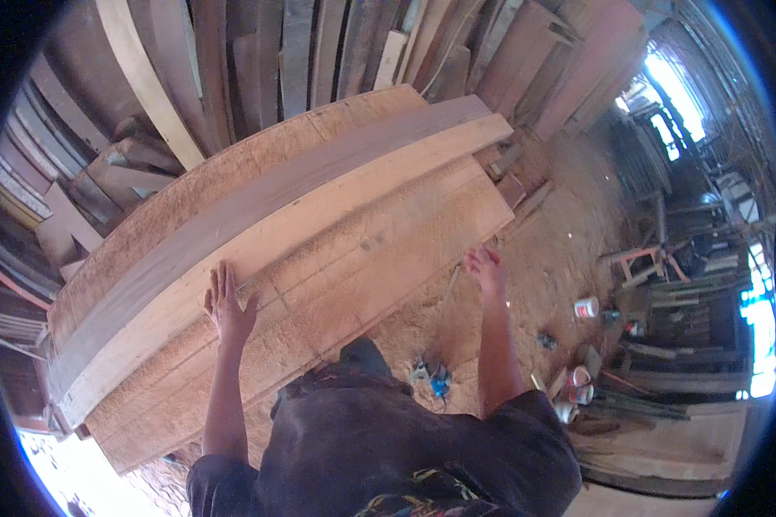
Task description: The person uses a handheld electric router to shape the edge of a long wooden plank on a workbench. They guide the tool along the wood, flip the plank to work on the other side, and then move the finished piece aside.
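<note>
A long light-coloured plank (336, 188) lies across the sawdust-covered workbench (379, 258), side by side with a greyish-brown plank (259, 196) on its far side. My left hand (230, 308) is open, its fingers stretched out and resting at the near edge of the light plank. Off the bench's near right edge, my right hand (487, 265) hangs in the air with its fingers loosely bent and apart, and nothing shows in it. Pencil-like lines and dark smudges mark the bench top.
Many boards (319, 52) lean upright behind the bench. Sawdust covers the floor (569, 224), where a blue object (440, 383) lies near my body. A white tub (585, 308) stands to the right, with stacked timber (664, 431) beyond it.
</note>
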### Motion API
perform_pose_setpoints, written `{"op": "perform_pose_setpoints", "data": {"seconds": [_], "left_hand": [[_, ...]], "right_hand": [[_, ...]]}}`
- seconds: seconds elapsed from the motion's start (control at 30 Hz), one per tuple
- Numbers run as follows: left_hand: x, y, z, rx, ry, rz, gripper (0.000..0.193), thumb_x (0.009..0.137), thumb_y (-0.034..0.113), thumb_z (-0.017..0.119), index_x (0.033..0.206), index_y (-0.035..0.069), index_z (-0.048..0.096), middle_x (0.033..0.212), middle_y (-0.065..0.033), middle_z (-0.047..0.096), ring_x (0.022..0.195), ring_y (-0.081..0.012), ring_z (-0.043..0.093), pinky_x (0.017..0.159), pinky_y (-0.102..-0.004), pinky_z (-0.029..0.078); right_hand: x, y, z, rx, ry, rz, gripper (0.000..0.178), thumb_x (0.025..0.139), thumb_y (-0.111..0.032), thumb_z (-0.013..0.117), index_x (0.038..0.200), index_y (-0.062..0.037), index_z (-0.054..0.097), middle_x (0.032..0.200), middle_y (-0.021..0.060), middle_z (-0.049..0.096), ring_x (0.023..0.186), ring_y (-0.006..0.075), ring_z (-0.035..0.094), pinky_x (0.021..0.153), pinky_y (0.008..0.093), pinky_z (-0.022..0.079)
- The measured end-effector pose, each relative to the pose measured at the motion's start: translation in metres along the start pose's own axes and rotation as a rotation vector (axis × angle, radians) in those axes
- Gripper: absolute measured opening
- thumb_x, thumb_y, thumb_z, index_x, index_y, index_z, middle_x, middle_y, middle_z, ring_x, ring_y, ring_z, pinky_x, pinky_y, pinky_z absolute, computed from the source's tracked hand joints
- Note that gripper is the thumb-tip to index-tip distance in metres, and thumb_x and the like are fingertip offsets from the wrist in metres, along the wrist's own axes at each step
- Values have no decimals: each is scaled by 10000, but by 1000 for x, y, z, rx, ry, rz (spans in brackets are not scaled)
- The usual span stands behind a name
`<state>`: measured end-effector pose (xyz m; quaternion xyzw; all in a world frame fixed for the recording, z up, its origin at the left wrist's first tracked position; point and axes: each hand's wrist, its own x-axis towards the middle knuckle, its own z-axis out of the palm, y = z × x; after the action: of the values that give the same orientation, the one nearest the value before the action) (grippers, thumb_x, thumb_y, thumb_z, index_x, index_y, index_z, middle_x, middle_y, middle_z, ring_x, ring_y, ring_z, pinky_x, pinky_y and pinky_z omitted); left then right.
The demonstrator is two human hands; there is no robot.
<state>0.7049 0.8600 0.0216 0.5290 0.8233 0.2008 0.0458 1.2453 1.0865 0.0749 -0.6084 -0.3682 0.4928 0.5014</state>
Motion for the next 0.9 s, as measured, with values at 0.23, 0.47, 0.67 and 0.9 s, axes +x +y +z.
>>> {"op": "perform_pose_setpoints", "data": {"seconds": [0.23,0.47,0.67,0.9], "left_hand": [[2,48,-10,30,-143,-319,942,947,473,696,1682,183,185,1756,-118,127,1613,-345,119,1273,-558,136],[5,114,-8,22,-118,-413,1040,862,420,794,1665,137,197,1746,-114,167,1610,-325,150,1247,-595,200],[27,144,13,49,-66,-408,1041,838,379,816,1659,138,223,1741,-106,190,1605,-319,173,1235,-600,217],[28,135,4,111,37,-285,915,838,317,798,1607,110,348,1671,-104,345,1573,-278,267,1217,-587,266]], "right_hand": [[243,-30,-7,-94,-276,-38,294,994,-290,699,1185,-69,667,1140,124,730,1017,251,691,906,421,567],[390,-43,37,-541,-217,-63,376,991,-329,695,1227,-43,639,1161,142,716,1038,261,683,907,416,560],[438,-63,56,-715,-186,-148,447,988,-363,692,1264,-20,615,1178,158,704,1056,270,676,908,412,553],[434,-78,31,-842,-87,-277,530,985,-403,687,1306,6,587,1199,176,690,1078,280,668,909,406,546]]}}
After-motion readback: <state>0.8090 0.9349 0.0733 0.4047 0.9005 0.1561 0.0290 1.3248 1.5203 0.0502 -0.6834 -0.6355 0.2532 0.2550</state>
